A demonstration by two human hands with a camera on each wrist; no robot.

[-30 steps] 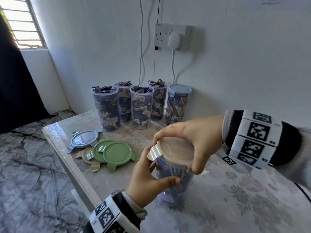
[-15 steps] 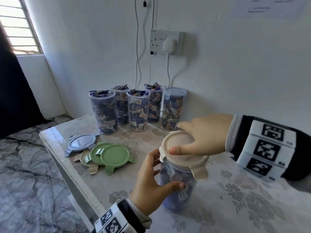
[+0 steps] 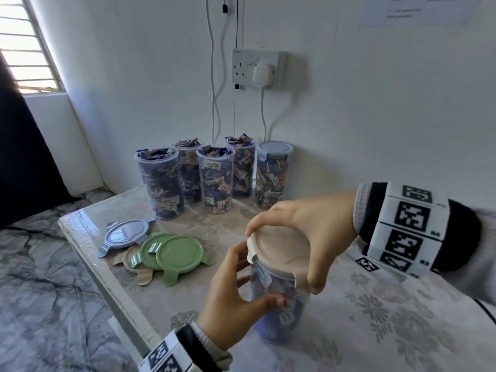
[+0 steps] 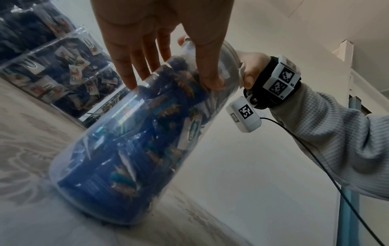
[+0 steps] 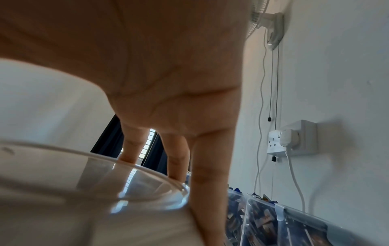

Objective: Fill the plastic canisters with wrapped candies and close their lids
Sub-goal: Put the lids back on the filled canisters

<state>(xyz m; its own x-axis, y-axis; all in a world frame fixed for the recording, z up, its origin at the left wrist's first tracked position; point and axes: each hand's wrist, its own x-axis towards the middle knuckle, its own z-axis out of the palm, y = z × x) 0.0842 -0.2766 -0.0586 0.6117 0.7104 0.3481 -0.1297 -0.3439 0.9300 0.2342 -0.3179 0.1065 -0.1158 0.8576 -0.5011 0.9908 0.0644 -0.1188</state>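
A clear canister (image 3: 279,312) full of blue wrapped candies stands on the table near me, with a beige lid (image 3: 281,248) on top. My left hand (image 3: 236,296) grips its wall from the left, thumb in front; the left wrist view shows the fingers (image 4: 145,55) around the canister (image 4: 136,141). My right hand (image 3: 306,229) arches over the lid, fingertips on the far rim and thumb pressing the near-right flap (image 3: 302,281) down against the wall. In the right wrist view the lid (image 5: 84,191) fills the space under the palm.
Against the wall stand several open canisters (image 3: 214,181) heaped with candies and one shut with a blue-grey lid (image 3: 273,149). Loose lids lie front left: a blue-grey lid (image 3: 126,234), two green lids (image 3: 182,253), a beige one (image 3: 134,264). The table edge (image 3: 88,259) runs close beside them.
My right hand went from lying flat on the lid to arching over it, and the near-right flap that stuck out is now pressed down. The left hand kept its hold.
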